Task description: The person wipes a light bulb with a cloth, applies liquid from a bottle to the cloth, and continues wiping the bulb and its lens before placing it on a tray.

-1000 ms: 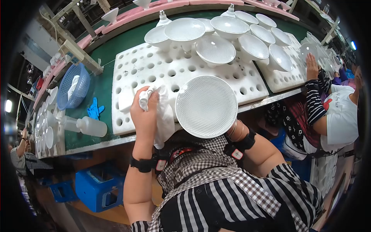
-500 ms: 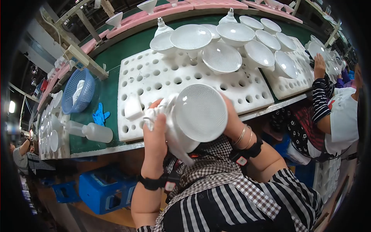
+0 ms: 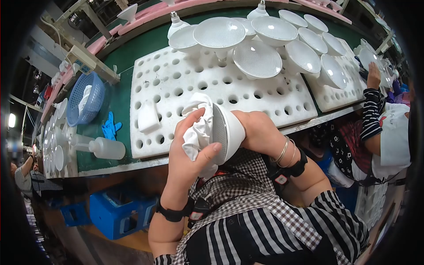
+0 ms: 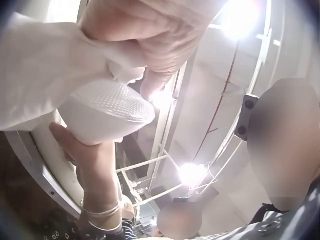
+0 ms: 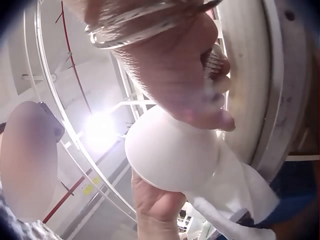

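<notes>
A white reflector bulb [image 3: 232,132] with a dimpled lens is held on its side in front of the body. My right hand [image 3: 265,132] grips it by the neck; in the right wrist view the ridged screw base [image 5: 214,64] shows among the fingers. My left hand [image 3: 187,152] holds a crumpled white cloth [image 3: 198,132] against the lens face, thumb at the near side of the lens. From the left wrist view, the dimpled lens [image 4: 112,100] shows below the cloth, which hides part of it.
A white foam board [image 3: 172,79] with holes lies on the green bench, a small foam block [image 3: 148,117] on it. Several bulbs [image 3: 257,59] stand at its back and right. To the left are a blue basket [image 3: 86,99], a blue glove [image 3: 111,127] and a plastic bottle [image 3: 108,148]. Another person [image 3: 388,128] works at right.
The bulb has turned from lens up to lens facing left. My left hand has brought the cloth from beside the bulb onto its lens.
</notes>
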### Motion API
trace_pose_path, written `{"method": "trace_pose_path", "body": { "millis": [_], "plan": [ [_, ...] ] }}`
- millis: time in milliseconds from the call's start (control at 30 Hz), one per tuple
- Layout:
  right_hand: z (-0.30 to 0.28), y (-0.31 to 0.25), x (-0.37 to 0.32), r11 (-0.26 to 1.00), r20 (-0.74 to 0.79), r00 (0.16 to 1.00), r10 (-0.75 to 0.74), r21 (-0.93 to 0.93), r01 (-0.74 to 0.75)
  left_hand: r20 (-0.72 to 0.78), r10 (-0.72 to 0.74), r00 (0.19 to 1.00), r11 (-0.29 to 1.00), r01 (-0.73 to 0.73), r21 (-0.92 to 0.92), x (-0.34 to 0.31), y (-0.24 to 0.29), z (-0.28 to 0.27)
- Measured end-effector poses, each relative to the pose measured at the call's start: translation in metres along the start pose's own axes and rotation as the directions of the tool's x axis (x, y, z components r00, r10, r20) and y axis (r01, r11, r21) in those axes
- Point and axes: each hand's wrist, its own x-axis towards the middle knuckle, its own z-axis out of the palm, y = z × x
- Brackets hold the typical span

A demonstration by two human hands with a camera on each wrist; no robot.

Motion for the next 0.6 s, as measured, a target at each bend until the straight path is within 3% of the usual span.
{"method": "trace_pose_path", "body": {
  "millis": [167,367,467,600],
  "plan": [
    [-0.008,-0.010,-0.003,0.999,-0.064,0.998,0.027,-0.019,-0.028,0.026,-0.021,0.999,1.000,0.020,0.021,-0.002,0.007,0.002],
    [-0.011,-0.007,-0.005,0.990,-0.104,0.993,0.050,-0.127,-0.064,0.034,-0.077,0.996,0.993,0.080,-0.089,-0.004,0.006,0.005],
    [-0.012,-0.005,-0.004,0.980,-0.156,0.987,0.030,-0.192,-0.060,0.044,-0.053,0.998,0.998,0.052,0.024,-0.003,0.003,0.005],
    [-0.015,-0.002,-0.004,0.975,-0.212,0.977,-0.023,-0.221,-0.025,0.060,-0.110,0.992,0.989,0.115,-0.089,0.000,0.005,0.008]
  ]
}}
